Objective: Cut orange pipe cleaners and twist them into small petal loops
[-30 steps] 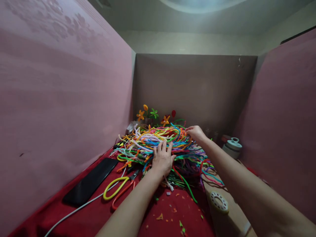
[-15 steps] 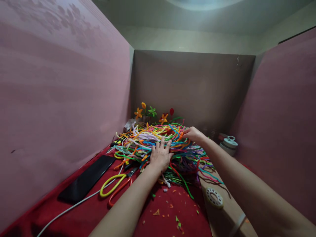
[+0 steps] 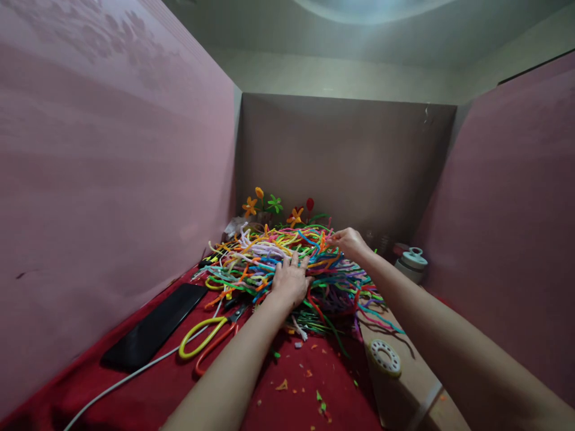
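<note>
A large heap of multicoloured pipe cleaners (image 3: 256, 260) lies on a red cloth (image 3: 314, 371). My left hand (image 3: 291, 281) rests on the front middle of the heap, palm down with its fingers spread. At the heap's right upper side is my right hand (image 3: 348, 242), its fingers pinched together among orange and red stems; what lies between the fingertips is too small to make out. Scissors (image 3: 204, 341) with one yellow and one red handle lie left of my left forearm.
A black phone-like slab (image 3: 155, 326) and a white cable (image 3: 130, 374) lie at the left. Pipe-cleaner flowers (image 3: 295, 216) stand behind the heap. On the right are a cardboard piece (image 3: 395, 395), a round holed disc (image 3: 385, 357) and a lidded container (image 3: 412, 263). Small scraps dot the cloth.
My right hand has shifted slightly left along the heap's edge, still pinched. My left hand stays on the heap, and the whole view has moved a little.
</note>
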Motion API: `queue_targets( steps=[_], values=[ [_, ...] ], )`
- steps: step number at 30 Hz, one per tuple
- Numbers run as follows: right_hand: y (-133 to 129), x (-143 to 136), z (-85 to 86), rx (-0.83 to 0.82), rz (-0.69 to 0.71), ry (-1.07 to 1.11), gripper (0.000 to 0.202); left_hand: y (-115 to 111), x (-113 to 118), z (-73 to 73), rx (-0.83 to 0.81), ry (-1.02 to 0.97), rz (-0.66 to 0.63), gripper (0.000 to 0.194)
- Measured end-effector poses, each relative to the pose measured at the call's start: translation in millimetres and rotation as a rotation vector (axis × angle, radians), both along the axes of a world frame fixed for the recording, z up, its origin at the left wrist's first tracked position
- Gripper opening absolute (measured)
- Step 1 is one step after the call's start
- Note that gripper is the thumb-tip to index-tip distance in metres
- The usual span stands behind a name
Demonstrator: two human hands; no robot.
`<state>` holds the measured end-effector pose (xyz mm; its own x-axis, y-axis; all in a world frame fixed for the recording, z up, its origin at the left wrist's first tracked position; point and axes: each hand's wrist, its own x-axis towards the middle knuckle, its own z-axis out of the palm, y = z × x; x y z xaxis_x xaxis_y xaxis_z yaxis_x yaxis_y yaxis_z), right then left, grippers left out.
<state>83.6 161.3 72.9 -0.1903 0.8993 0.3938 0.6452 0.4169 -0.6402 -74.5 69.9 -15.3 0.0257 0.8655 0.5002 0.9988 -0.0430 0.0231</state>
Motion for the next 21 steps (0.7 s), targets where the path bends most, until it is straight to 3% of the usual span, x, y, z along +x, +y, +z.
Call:
queue_targets(
  steps=[4,10,13,15,17,19,21],
  values=[
    [0.7,12.6,22.2,0.106,-0.092,0.161,0.013,-1.1,-2.2,1.3,-0.019,0.006,-0.016,0.052],
    [-22.4,52.9,91.1,0.431,-0.295,0.612,0.03,-2.0,-1.7,2.8,-0.026,-0.004,-0.015,0.05],
    [-53.9,68.4,107.3,0.606,-0.192,0.918,0.018,-8.0,0.8,10.3,-0.011,-0.015,-0.005,0.051],
    [-76.7,70.9,98.4,0.563,-0.077,1.033,0.012,-17.7,3.8,18.8,0.036,-0.019,0.002,0.051],
    [-95.9,67.3,74.8,0.393,0.003,1.102,0.01,-31.3,8.5,28.0,0.154,-0.028,-0.028,0.047],
    [-109.2,59.7,42.2,0.149,0.086,1.14,0.016,-46.1,15.8,35.2,0.272,-0.108,-0.153,0.041],
    [-117.4,50.7,8.3,-0.023,0.144,1.174,0.024,-58.5,25.5,38.2,0.261,-0.349,-0.341,0.038]
  ],
)
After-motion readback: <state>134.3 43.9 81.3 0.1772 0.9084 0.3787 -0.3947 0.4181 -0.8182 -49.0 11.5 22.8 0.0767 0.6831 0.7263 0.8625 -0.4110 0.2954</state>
